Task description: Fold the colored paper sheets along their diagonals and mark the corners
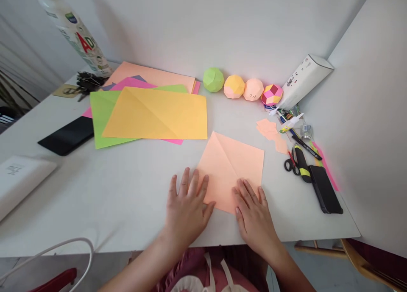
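Note:
A peach square of paper (230, 165) lies flat on the white table, with a crease running diagonally from its top corner. My left hand (187, 205) rests palm down with its fingers spread, its fingertips and thumb on the paper's left edge. Over the lower right part of the paper, my right hand (253, 211) lies flat, fingers stretched out and fairly close together, the thumb apart. Neither hand holds anything. The hands cover parts of the paper's left and lower right edges.
Yellow paper (165, 116) and green paper (101, 126) overlap at the back left. Paper balls, one of them green (213, 80), line the back. Scissors (291, 164), a black phone (325, 189) and small peach scraps (269, 130) lie right. A bottle (76, 33) stands back left.

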{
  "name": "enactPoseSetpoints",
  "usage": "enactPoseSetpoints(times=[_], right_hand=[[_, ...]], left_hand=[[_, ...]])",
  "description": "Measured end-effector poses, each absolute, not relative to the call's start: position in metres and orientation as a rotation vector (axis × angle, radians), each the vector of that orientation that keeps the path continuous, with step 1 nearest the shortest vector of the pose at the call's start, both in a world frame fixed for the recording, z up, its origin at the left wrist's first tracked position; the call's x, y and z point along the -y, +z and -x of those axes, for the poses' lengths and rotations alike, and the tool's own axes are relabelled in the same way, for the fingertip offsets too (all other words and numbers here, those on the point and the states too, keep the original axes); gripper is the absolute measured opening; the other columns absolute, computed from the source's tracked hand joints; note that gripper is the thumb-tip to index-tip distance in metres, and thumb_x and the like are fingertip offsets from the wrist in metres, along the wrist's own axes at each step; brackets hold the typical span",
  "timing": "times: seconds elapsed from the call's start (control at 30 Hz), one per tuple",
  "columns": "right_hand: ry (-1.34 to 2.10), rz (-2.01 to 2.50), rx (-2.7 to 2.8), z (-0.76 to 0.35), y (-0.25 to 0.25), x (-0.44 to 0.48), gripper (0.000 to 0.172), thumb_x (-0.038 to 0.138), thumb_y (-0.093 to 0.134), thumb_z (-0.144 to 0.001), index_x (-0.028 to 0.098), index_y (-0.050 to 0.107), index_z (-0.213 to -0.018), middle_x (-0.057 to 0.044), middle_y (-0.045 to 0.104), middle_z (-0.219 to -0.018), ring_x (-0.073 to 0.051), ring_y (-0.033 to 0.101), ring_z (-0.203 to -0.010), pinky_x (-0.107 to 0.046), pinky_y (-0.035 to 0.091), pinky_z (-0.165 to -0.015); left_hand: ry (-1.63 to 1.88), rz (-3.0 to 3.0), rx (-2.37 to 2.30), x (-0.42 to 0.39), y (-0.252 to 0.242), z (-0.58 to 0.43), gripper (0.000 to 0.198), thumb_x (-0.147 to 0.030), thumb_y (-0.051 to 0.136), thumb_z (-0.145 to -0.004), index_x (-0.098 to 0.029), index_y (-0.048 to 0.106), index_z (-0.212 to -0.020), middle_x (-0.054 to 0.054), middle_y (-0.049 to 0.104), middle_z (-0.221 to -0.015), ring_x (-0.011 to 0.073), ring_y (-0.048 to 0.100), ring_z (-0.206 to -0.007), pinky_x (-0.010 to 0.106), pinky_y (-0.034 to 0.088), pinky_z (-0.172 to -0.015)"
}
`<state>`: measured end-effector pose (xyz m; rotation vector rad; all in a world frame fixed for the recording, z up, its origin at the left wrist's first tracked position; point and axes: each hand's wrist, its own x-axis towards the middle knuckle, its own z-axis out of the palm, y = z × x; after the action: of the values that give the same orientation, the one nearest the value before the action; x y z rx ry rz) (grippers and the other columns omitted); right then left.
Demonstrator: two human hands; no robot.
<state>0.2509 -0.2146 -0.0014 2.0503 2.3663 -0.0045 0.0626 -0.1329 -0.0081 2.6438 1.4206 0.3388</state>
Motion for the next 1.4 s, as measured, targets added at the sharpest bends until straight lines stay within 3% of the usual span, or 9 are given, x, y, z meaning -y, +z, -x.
enactPoseSetpoints(times=[0.2, 0.5, 0.7, 0.87, 0.97, 1.07, 1.17, 1.4], right_hand=[[-0.037, -1.877, -2.486, -0.272, -0.001, 0.214, 0.054, 0.017, 0.035, -0.094, 0.017, 0.027, -0.148, -0.008, 0.021, -0.156, -0.024, 0.017, -0.145, -0.056, 0.021, -0.113], [0.006, -1.843, -2.545, -0.278, -0.005, 0.214, 0.058, 0.018, 0.034, -0.094, 0.019, 0.02, -0.15, -0.008, 0.023, -0.156, -0.023, 0.017, -0.145, -0.054, 0.021, -0.114], [0.067, -1.819, -2.552, -0.276, 0.0, 0.211, 0.053, 0.017, 0.038, -0.09, 0.017, 0.037, -0.143, -0.01, 0.032, -0.152, -0.026, 0.024, -0.142, -0.055, 0.023, -0.112], [0.106, -1.764, -2.614, -0.261, 0.014, 0.196, 0.049, 0.013, 0.044, -0.083, 0.017, 0.052, -0.131, -0.014, 0.045, -0.141, -0.032, 0.034, -0.134, -0.061, 0.022, -0.109], [0.074, -1.606, -2.785, -0.239, 0.016, 0.181, 0.048, 0.005, 0.043, -0.08, 0.017, 0.058, -0.124, -0.014, 0.05, -0.133, -0.031, 0.038, -0.128, -0.054, 0.032, -0.104], [0.047, -1.489, -2.894, -0.217, 0.013, 0.167, 0.047, 0.001, 0.041, -0.08, 0.017, 0.059, -0.121, -0.012, 0.058, -0.114, -0.027, 0.048, -0.11, -0.042, 0.043, -0.087], [0.078, -1.406, -2.9, -0.205, 0.012, 0.158, 0.045, 0.005, 0.045, -0.081, 0.018, 0.057, -0.122, -0.011, 0.059, -0.103, -0.025, 0.049, -0.093, -0.038, 0.042, -0.073], [0.037, -1.377, -2.831, -0.199, 0.017, 0.154, 0.042, 0.013, 0.049, -0.082, 0.02, 0.054, -0.123, -0.011, 0.057, -0.104, -0.025, 0.046, -0.091, -0.037, 0.036, -0.071]], left_hand=[[0.288, -2.682, -1.256, 0.116, -0.013, -0.03, 0.048, -0.031, 0.033, -0.095, -0.018, 0.047, -0.139, 0.002, 0.041, -0.147, 0.0349, 0.024, -0.14, 0.058, 0.018, -0.113], [0.15, -2.694, -0.935, 0.08, -0.008, 0.004, 0.057, -0.014, 0.03, -0.09, -0.03, 0.035, -0.145, -0.007, 0.033, -0.151, 0.0283, 0.017, -0.143, 0.052, 0.015, -0.116], [0.181, -2.61, -0.919, 0.077, -0.001, 0.005, 0.052, -0.013, 0.025, -0.094, -0.028, 0.04, -0.142, -0.006, 0.036, -0.15, 0.0265, 0.016, -0.143, 0.051, 0.015, -0.116], [0.262, -2.568, -0.947, 0.078, -0.002, 0.001, 0.041, -0.025, 0.032, -0.097, -0.025, 0.051, -0.134, -0.002, 0.045, -0.144, 0.0276, 0.022, -0.141, 0.052, 0.014, -0.116], [0.29, -2.583, -0.954, 0.079, -0.005, -0.002, 0.039, -0.029, 0.04, -0.094, -0.021, 0.054, -0.129, 0.001, 0.048, -0.142, 0.0302, 0.022, -0.141, 0.054, 0.013, -0.116], [0.321, -2.611, -0.963, 0.08, -0.006, -0.004, 0.038, -0.027, 0.041, -0.093, -0.02, 0.056, -0.127, 0.001, 0.049, -0.141, 0.0306, 0.023, -0.14, 0.054, 0.014, -0.116], [0.324, -2.621, -0.962, 0.081, -0.005, -0.004, 0.038, -0.027, 0.04, -0.093, -0.019, 0.056, -0.126, 0.001, 0.049, -0.141, 0.0309, 0.023, -0.14, 0.054, 0.015, -0.116], [0.292, -2.618, -0.954, 0.081, -0.004, -0.003, 0.038, -0.025, 0.038, -0.093, -0.019, 0.056, -0.126, 0.0, 0.046, -0.143, 0.0311, 0.022, -0.141, 0.054, 0.013, -0.116]])
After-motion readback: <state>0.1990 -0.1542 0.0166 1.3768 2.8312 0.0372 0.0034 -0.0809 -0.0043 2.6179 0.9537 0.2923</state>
